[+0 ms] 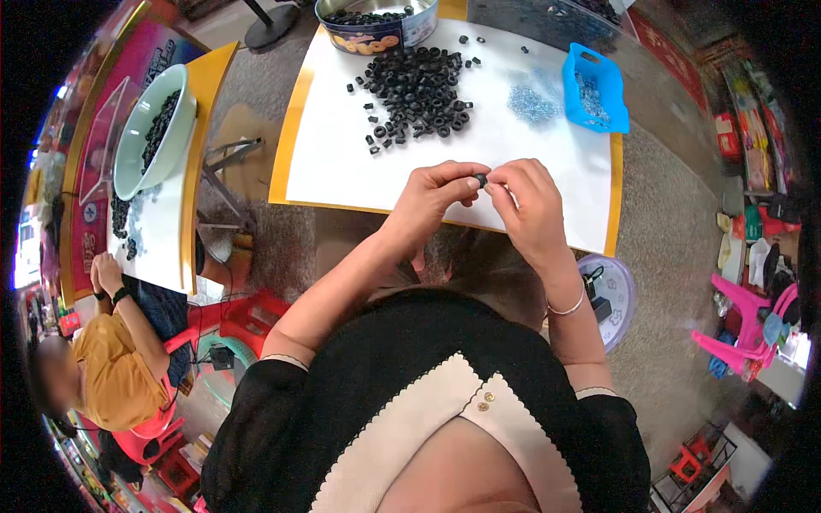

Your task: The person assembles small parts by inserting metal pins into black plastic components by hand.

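Note:
Just above the near edge of the white-topped table (342,175), my left hand (432,197) pinches a small black plastic part (481,180) between thumb and fingertips. From the other side my right hand (532,209) meets it, its thumb and fingers pressed together against the part. Whatever sits in those right fingertips is too small to make out. Beyond my hands lies a heap of black ring-shaped parts (417,90), with several strays around it. To the right of the heap, tiny clear bluish pieces (532,103) are spread out next to a blue plastic basket (597,122) containing more of them.
A round tin (376,38) of black parts stands at the far edge, beside a clear plastic bin (547,30). Leftward, a person (120,368) sits at another table with a pale green bowl (175,145). A lilac tub (620,299) stands below right; pink stools (744,325) lie farther off.

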`<action>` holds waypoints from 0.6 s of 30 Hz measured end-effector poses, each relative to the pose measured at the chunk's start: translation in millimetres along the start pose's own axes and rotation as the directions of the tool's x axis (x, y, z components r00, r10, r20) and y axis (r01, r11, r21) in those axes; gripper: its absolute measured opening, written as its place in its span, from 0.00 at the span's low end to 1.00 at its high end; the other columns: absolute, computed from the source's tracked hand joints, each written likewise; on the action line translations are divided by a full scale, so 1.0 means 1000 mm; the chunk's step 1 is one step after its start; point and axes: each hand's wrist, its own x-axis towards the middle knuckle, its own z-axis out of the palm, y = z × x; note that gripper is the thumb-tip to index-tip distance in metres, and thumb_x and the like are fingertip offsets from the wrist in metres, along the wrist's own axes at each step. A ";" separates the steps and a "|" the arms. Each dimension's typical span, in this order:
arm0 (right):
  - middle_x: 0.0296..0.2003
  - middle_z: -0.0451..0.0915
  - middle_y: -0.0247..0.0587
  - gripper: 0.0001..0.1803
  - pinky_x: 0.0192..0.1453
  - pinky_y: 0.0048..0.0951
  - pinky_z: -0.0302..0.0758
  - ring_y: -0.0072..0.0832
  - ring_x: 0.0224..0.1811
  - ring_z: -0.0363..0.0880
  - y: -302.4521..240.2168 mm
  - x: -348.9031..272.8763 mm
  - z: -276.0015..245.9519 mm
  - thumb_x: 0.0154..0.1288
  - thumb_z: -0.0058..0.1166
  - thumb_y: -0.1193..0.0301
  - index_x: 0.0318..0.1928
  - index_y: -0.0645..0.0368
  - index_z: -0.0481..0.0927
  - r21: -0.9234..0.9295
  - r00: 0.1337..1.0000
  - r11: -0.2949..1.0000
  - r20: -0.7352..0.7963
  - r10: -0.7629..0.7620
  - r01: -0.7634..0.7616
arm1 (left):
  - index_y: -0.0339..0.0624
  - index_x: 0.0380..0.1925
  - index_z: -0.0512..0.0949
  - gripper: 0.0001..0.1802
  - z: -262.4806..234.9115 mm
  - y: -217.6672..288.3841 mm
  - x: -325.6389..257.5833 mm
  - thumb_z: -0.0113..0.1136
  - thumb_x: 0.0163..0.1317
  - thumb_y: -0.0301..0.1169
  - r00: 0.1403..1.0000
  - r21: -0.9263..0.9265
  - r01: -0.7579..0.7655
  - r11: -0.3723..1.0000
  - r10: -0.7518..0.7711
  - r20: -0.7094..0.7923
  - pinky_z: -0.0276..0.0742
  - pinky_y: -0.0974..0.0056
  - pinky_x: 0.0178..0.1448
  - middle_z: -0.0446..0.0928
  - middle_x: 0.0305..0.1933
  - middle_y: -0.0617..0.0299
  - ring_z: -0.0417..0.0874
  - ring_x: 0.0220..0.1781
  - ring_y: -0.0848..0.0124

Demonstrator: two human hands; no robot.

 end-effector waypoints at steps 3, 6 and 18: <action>0.28 0.73 0.36 0.05 0.34 0.27 0.69 0.27 0.30 0.72 -0.003 -0.001 0.000 0.55 0.57 0.77 0.30 0.62 0.74 0.173 0.983 0.969 0.083 0.165 -0.178 | 0.37 0.45 0.80 0.13 -0.008 0.003 0.000 0.55 0.61 0.28 0.995 -0.035 0.074 0.997 -0.071 0.067 0.71 0.72 0.41 0.76 0.31 0.67 0.72 0.31 0.78; 0.27 0.72 0.30 0.05 0.33 0.20 0.67 0.18 0.28 0.69 0.007 -0.004 0.003 0.57 0.57 0.77 0.31 0.61 0.73 0.454 0.888 0.765 0.282 0.363 -0.456 | 0.36 0.46 0.78 0.13 -0.016 0.000 0.000 0.54 0.62 0.27 0.967 -0.159 0.214 0.964 -0.185 0.177 0.71 0.73 0.41 0.76 0.32 0.66 0.72 0.31 0.79; 0.26 0.73 0.33 0.05 0.34 0.24 0.69 0.24 0.28 0.72 0.015 0.026 0.059 0.58 0.55 0.72 0.32 0.61 0.76 0.409 0.913 0.816 0.165 0.374 -0.409 | 0.33 0.45 0.74 0.12 -0.053 -0.023 -0.034 0.53 0.63 0.26 0.968 -0.580 0.250 0.776 -0.195 0.156 0.76 0.71 0.41 0.78 0.38 0.57 0.78 0.34 0.74</action>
